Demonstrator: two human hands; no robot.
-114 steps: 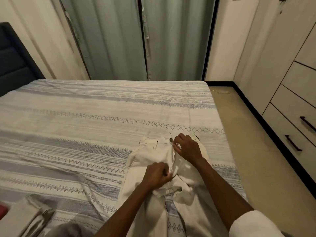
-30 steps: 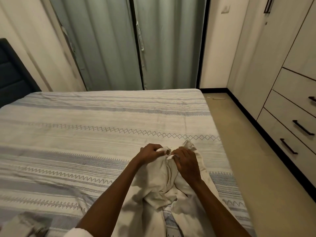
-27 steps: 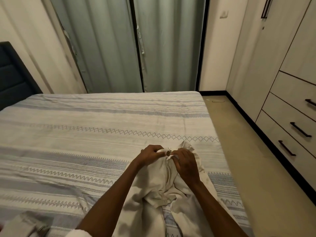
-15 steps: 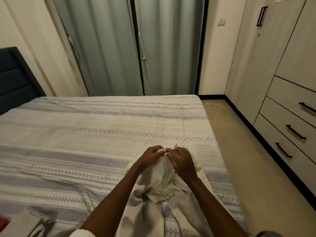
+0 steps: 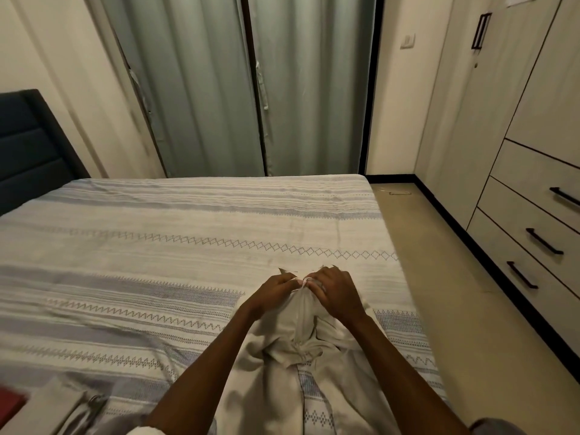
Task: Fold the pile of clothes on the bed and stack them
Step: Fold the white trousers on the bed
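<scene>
A: What are the 2 hands doing?

B: The left hand [image 5: 272, 293] and right hand [image 5: 337, 293] are close together, fingertips nearly meeting. Each has its fingers curled and pinches the top edge of the trousers [image 5: 301, 350] at the waistband, 1 hand on either side of the fly.

A: Where are the trousers?

B: On the bed [image 5: 188, 246], near its right edge. They are cream. The waist end is bunched and lifted a little where the hands pinch it, with creases gathered just below the fly. The legs run toward the camera and off the lower edge of the view, with a strip of the cover showing between them.

A: Any other clothes?

B: At the lower left corner lies a pale garment [image 5: 59, 406], partly cut off, with something red [image 5: 9, 403] beside it. What kind of garment, I cannot tell.

A: And around the bed?

B: The cover is striped white and blue-grey with diamond and zigzag bands. A dark headboard [image 5: 28, 146] stands at the left, grey-green curtains [image 5: 238, 89] hang behind, and a wardrobe [image 5: 533, 152] with 3 drawers fills the right wall, across a strip of floor [image 5: 455, 293].
</scene>
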